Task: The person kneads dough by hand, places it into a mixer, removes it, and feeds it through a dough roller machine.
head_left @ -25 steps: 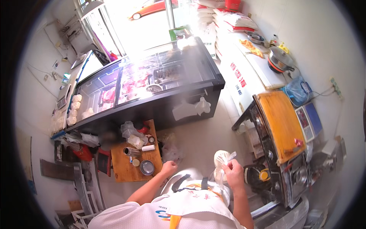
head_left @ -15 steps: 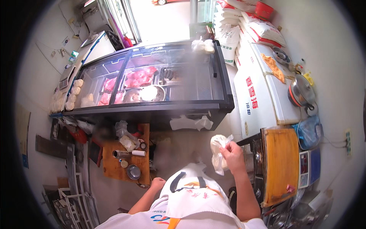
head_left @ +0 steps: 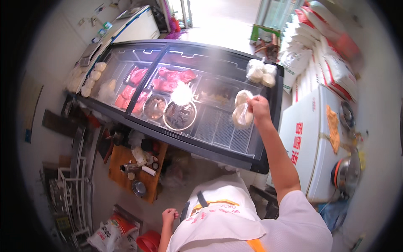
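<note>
Head view: looks down past a white apron (head_left: 222,229) into a room with a long glass-topped display case (head_left: 201,148) across the middle; 2 bare hands show.
Right hand (head_left: 259,107): right of centre, arm stretched up the frame, fingers pinched on the gathered side of a clear bag (head_left: 242,114).
Clear bag: right of centre, over the right end of the display case, with pale, rounded, dough-like pieces inside; whether its underside touches the glass, I cannot tell.
Left hand (head_left: 170,214): lower centre, beside the apron, curled into a loose fist, nothing visible in it.
White bags (head_left: 254,73): upper right, resting on the case's far corner, near the clear bag but apart from it.
Metal bowls (head_left: 181,128): 2 round ones at centre, under the glass, red meat (head_left: 174,77) above them in the frame.
Good carrying: in my judgement, grip only the gathered plastic, so the soft-looking pieces hang unsqueezed; keep the swing small near the white bags; bring the body closer rather than overreach; let any contact with the glass be gentle.
</note>
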{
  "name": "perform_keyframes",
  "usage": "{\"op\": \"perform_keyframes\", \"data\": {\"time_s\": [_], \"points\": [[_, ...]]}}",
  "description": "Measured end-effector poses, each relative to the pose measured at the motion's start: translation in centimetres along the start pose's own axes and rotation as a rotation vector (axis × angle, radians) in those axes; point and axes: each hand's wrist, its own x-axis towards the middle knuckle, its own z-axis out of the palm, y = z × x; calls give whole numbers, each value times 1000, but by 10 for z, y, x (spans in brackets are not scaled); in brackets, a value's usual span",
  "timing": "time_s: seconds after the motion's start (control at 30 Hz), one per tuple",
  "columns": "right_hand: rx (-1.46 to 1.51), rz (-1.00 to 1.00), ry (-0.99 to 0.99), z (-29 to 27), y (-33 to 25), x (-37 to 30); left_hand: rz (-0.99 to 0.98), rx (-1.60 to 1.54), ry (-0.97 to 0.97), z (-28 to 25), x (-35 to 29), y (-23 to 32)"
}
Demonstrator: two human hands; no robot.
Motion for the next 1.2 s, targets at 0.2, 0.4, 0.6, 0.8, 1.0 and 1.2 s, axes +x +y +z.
{"op": "perform_keyframes", "data": {"time_s": [0.2, 0.4, 0.6, 0.8, 1.0, 1.2], "points": [[-278, -99, 68, 43, 71, 229, 130, 733, 68, 10, -90, -115], [-607, 7, 155, 67, 99, 382, -219, 449, 177, 86, -112, -81], [-532, 57, 54, 85, 75, 417, -269, 357, 223, 114, -120, -46], [-1067, -312, 219, 111, 65, 334, -304, 344, 233, 128, -127, -33], [-1425, -881, -184, 148, 65, 327, -325, 380, 222, 141, -132, -39], [-1718, -791, -428, 150, 108, 361, -335, 373, 272, 150, -162, -82]]}}
